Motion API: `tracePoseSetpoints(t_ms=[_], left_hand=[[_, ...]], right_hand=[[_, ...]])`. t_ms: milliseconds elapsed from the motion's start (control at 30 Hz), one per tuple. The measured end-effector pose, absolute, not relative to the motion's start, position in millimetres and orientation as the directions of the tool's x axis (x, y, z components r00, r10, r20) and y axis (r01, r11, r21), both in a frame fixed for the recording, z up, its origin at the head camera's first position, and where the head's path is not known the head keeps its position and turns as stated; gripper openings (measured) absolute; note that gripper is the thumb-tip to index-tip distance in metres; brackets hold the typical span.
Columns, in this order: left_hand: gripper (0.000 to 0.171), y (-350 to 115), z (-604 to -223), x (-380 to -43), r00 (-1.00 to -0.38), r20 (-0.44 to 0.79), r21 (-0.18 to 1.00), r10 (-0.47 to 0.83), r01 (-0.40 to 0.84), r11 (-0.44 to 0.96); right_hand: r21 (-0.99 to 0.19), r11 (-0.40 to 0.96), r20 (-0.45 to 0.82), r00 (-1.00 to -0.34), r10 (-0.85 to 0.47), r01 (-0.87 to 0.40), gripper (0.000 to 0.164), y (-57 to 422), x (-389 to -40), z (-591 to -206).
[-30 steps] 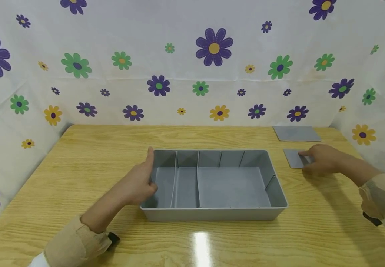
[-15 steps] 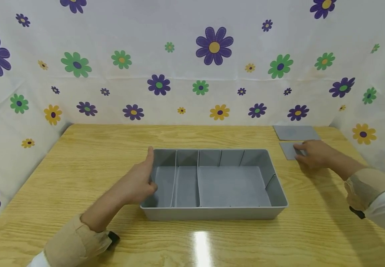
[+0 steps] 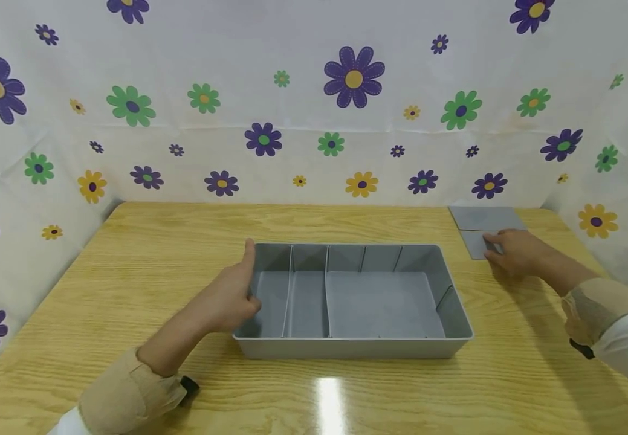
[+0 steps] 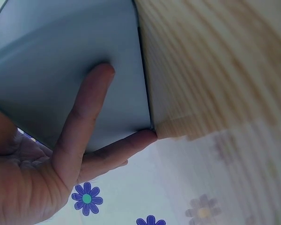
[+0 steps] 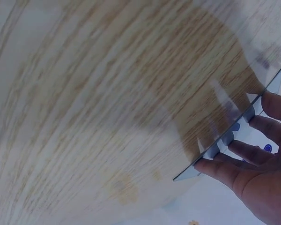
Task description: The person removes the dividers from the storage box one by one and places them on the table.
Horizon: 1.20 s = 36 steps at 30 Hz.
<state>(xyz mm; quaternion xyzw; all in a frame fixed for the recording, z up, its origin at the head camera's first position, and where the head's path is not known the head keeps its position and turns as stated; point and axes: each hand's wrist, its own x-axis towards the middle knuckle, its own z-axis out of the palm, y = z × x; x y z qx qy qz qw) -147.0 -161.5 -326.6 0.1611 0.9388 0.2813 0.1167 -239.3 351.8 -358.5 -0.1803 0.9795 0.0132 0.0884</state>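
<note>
A long grey divided storage bin (image 3: 349, 348) sits in the middle of the table. My left hand (image 3: 230, 300) holds its left end, thumb over the rim and one finger pointing along the wall. In the left wrist view, fingers (image 4: 86, 112) lie against the outside of the grey bin wall (image 4: 126, 89). At the back right, my right hand (image 3: 516, 252) touches a small flat grey panel (image 3: 472, 246) with its fingertips. A larger grey panel (image 3: 485, 219) lies directly behind it. In the right wrist view, spread fingers (image 5: 257, 154) reach along the thin panel (image 5: 183, 175).
Two thin dividers (image 3: 327, 296) split off narrow compartments at the bin's left; the wide compartment is on the right. Wall slots line its inside. A flowered cloth backdrop (image 3: 303, 163) stands behind the wooden table (image 3: 183, 223).
My right hand has moved the small panel backward, from well apart from the larger panel to right against its front edge. My left hand stays at the bin's left end.
</note>
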Motion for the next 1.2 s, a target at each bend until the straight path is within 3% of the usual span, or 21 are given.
tracePoseSetpoints(t_ms=[267, 400, 533, 633, 767, 900, 1033, 1200], left_hand=[[0.101, -159.5, -325.6, -147.5, -0.920, -0.131, 0.568, 0.370, 0.236, 0.789], [0.101, -160.0, -324.7, -147.9, -0.918, -0.128, 0.563, 0.375, 0.244, 0.790], [0.101, -161.2, -324.8, -148.1, -0.918, -0.129, 0.561, 0.376, 0.245, 0.791], [0.100, -161.8, -325.8, -147.8, -0.917, -0.131, 0.568, 0.377, 0.243, 0.787], [0.100, -162.9, -326.9, -147.0, -0.916, -0.131, 0.580, 0.379, 0.239, 0.779], [0.101, -163.3, -327.1, -147.2, -0.916, -0.135, 0.583, 0.378, 0.235, 0.778], [0.101, -162.7, -327.2, -148.2, -0.915, -0.129, 0.581, 0.381, 0.241, 0.777], [0.101, -163.7, -327.1, -148.4, -0.916, -0.122, 0.574, 0.381, 0.248, 0.780]], right_hand=[[-0.035, 0.950, -0.136, -0.941, -0.311, -0.309, 0.051, 349.3, -236.7, -345.2], [-0.035, 0.935, 0.000, -0.936, -0.352, -0.352, 0.045, 333.2, -236.9, -321.1], [0.000, 0.884, 0.147, -0.874, -0.462, -0.467, 0.038, 297.5, -233.8, -290.5], [0.029, 0.797, 0.222, -0.774, -0.593, -0.603, 0.034, 262.6, -227.2, -272.6], [0.078, 0.570, 0.276, -0.532, -0.801, -0.818, 0.029, 210.2, -215.3, -262.6], [0.094, 0.342, 0.213, -0.317, -0.924, -0.935, 0.034, 158.5, -194.9, -264.9], [0.054, 0.213, 0.083, -0.208, -0.975, -0.976, 0.042, 119.5, -175.7, -273.0], [0.033, 0.156, -0.059, -0.158, -0.986, -0.987, 0.047, 90.0, -169.5, -283.5]])
